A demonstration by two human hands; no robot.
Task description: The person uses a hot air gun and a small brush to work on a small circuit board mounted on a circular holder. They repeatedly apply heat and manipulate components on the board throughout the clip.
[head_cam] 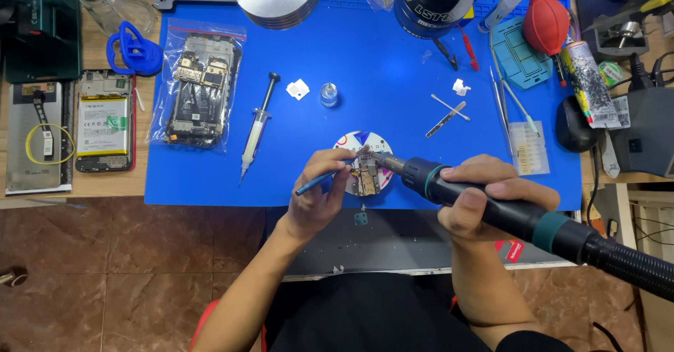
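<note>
Head view: right hand [484, 201] wrapped around hot-air gun [491, 204], nozzle just over small circuit board [366, 178] on white round disc [361, 157] at near edge of blue mat [393, 78]; left hand [319, 187] pinching blue tweezers [324, 178], tips at board; looks like heating a part to lift it; next calls for steady nozzle, gentle tweezer pull; syringe [256, 127] left of disc.

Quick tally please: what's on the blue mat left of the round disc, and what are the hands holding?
Bagged phone frame: 1
Syringe: 1
Blue suction cup: 1
Blue tweezers, left hand: 1
Hot-air handpiece, right hand: 1
Total: 5
</note>
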